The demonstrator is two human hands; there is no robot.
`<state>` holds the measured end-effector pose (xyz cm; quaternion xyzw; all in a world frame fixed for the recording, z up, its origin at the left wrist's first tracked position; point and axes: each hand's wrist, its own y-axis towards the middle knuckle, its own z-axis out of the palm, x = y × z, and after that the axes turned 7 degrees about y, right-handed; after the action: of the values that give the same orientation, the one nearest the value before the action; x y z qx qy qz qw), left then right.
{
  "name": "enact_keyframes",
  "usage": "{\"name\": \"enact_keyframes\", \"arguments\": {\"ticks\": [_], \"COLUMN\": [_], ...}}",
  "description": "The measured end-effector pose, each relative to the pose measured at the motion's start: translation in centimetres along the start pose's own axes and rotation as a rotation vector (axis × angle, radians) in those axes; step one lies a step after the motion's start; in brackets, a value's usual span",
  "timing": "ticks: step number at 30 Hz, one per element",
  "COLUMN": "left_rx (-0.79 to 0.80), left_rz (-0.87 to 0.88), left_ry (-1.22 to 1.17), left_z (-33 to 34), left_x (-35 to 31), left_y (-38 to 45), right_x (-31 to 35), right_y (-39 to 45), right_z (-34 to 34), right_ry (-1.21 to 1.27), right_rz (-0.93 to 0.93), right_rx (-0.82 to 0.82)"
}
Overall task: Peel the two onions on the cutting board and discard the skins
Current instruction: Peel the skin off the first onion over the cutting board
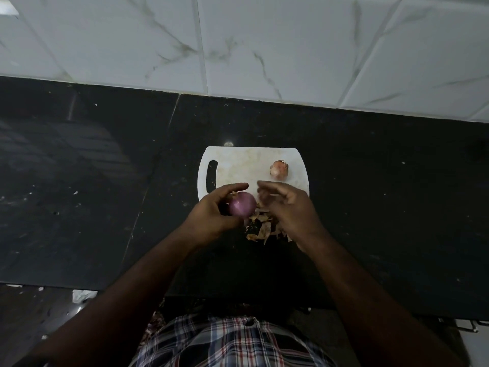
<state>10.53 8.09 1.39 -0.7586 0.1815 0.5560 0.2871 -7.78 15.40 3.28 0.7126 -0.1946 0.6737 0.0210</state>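
My left hand point(211, 215) grips a purple onion point(242, 204) with its dry skin off, held over the near edge of the white cutting board point(238, 165). My right hand point(288, 207) hovers just right of it, fingers apart and blurred, with nothing clearly in them. A second onion point(279, 169), still in its brown papery skin, lies on the board's far right part. Several loose onion skins point(260, 229) are piled on the counter at the board's near edge, partly under my right hand.
The board lies on a dark stone counter point(105, 181) that runs left and right. A white marble-patterned tiled wall point(264, 49) rises behind it. My checked shirt point(232, 343) shows at the bottom, against the counter's front edge.
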Motion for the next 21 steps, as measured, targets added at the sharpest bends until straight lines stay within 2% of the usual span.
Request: {"name": "enact_keyframes", "arguments": {"ticks": [2,3,5,7,10,12,14,16,18,21], "left_rx": [-0.017,-0.026,-0.028,-0.020,0.005,0.005,0.011,0.018,0.005,-0.034], "left_rz": [-0.012,-0.004,0.026,0.036,0.042,0.022,-0.003,0.001,0.014,0.006], "left_ry": [0.101,0.148,0.211,0.175,0.101,0.111,0.116,0.116,0.089,0.079], "left_z": [0.3,0.4,0.4,0.2,0.2,0.0,-0.2,0.0,0.2,0.3], "left_x": [-0.4,-0.6,-0.7,-0.7,-0.5,0.1,0.5,0.6,0.5,0.8], "left_y": [0.2,0.3,0.4,0.3,0.3,0.1,-0.2,-0.4,-0.3,0.0], "right_x": [0.1,0.0,-0.1,-0.2,0.1,0.9,1.5,1.5,0.8,-0.2], "right_y": [0.1,0.1,0.3,0.7,0.7,0.7,0.8,1.1,1.0,0.2], "right_z": [0.9,1.4,2.1,2.4,2.4,2.1,1.5,0.8,0.4,0.6], "right_ry": [-0.164,-0.238,-0.269,-0.164,0.000,0.194,0.283,0.123,-0.065,-0.116], "right_rz": [-0.093,-0.142,-0.219,-0.174,-0.012,0.083,0.110,0.052,0.002,-0.012], "right_rx": [0.103,0.097,-0.024,-0.120,-0.155,-0.171,-0.184,-0.164,-0.073,0.060]}}
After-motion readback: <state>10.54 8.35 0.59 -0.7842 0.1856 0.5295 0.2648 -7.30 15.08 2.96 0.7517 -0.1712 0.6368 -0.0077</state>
